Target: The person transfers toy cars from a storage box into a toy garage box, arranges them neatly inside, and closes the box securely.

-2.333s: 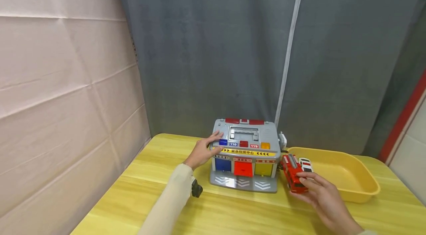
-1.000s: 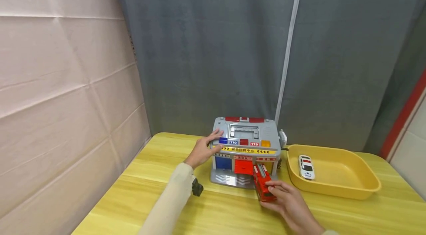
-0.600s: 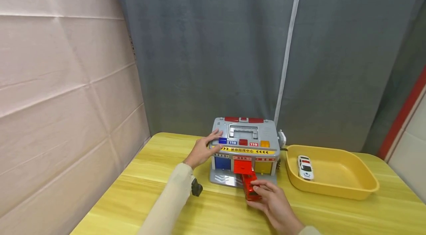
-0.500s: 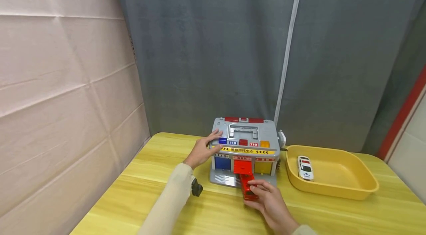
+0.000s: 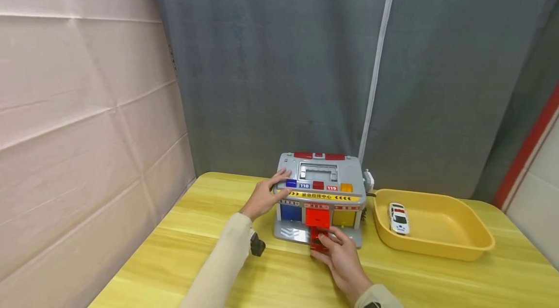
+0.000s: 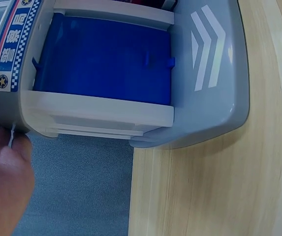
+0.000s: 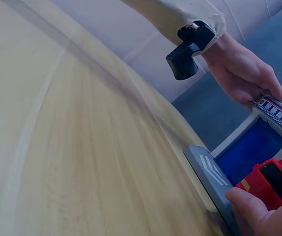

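Observation:
A grey toy rescue station (image 5: 353, 170) stands on the table, with blue, red and yellow doors along its front. My left hand (image 5: 264, 198) holds the left corner of its roof, thumb at the front edge and fingers on top. In the left wrist view, the blue door (image 6: 106, 59) is down. The red door (image 5: 317, 218) in the middle is tilted up and outward. Under it is a red toy fire truck (image 5: 318, 239), its front end hidden by that door. My right hand (image 5: 345, 262) pinches the truck's rear between thumb and fingers, over the grey ramp (image 5: 294, 234).
A yellow tray (image 5: 441, 250) sits right of the station, with a white toy police car (image 5: 399, 219) lying in its left end. A white part (image 5: 369, 180) sticks out from the station's right side. A grey curtain (image 5: 262, 65) hangs behind the table.
My right hand has carried the fire truck left from beside the tray, then forward under the raised red door. The left hand stays on the roof corner.

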A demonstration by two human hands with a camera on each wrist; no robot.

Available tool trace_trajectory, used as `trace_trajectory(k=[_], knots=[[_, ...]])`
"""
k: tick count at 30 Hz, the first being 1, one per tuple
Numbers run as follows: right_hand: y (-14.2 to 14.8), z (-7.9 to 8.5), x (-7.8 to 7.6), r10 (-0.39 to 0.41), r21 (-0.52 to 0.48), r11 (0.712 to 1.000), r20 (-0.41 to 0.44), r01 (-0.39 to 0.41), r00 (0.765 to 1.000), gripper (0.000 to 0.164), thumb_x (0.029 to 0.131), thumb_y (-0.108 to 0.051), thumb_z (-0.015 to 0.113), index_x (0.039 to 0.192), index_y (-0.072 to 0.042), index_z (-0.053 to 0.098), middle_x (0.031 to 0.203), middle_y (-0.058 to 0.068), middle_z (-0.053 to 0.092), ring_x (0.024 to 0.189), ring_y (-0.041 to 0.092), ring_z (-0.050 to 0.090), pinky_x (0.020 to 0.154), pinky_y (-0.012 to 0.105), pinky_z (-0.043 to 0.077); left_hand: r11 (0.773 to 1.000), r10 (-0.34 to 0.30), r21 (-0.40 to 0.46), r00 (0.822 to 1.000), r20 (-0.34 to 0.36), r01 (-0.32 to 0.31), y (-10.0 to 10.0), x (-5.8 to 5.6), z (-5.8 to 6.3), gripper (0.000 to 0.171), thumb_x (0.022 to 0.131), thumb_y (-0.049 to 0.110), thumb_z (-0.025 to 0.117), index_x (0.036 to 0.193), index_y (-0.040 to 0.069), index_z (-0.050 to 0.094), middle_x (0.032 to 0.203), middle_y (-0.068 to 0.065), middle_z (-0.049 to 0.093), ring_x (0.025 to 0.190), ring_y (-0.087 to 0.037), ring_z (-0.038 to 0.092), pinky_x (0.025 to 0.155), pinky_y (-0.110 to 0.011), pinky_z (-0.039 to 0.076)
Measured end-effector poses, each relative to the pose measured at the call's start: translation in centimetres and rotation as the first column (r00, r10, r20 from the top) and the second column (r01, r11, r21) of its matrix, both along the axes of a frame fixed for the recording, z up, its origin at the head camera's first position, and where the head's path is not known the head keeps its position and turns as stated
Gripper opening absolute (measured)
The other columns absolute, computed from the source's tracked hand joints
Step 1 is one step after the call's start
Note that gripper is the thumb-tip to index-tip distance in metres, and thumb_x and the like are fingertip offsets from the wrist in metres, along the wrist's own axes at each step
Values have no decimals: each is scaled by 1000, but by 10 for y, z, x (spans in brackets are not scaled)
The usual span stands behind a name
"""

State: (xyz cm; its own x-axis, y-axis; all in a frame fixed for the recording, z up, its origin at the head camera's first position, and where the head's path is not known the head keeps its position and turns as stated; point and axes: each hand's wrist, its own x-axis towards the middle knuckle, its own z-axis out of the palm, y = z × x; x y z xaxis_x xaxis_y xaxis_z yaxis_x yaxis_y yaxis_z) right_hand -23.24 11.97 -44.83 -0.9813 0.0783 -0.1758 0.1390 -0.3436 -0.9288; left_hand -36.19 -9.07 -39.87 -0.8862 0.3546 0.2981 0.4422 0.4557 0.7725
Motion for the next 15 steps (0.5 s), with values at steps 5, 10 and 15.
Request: trace_trajectory(k=[5, 10, 15], knots=[[-3, 2, -2, 7, 14, 1000, -1, -7, 1000, 49, 101, 1, 50, 149, 4, 39, 146, 36, 36, 101, 23, 66, 90, 49, 60, 1000, -5, 4, 1000, -5, 5, 0, -1, 0, 53, 96, 35, 66, 146, 25, 53, 164, 6, 34, 155, -28, 29, 126, -56, 23], [-5, 3, -1, 33, 35, 999, 2, -33, 999, 62, 100, 7, 40, 158, -1, 22, 154, 38, 26, 110, 29, 64, 91, 49, 60, 1000, -1, -9, 1000, 1, 1, -1, -1, -1, 54, 96, 35, 66, 147, 25, 52, 164, 6, 33, 155, -28, 28, 126, -56, 23], [-9, 2, -4, -35, 35, 999, 29, 34, 999, 74, 97, 12, 38, 162, -14, 14, 148, 39, 25, 114, 34, 58, 92, 43, 61, 1000, -4, -8, 1000, -7, 4, -1, 0, 1, 53, 96, 34, 66, 147, 24, 53, 164, 6, 34, 155, -28, 29, 126, -55, 24]])
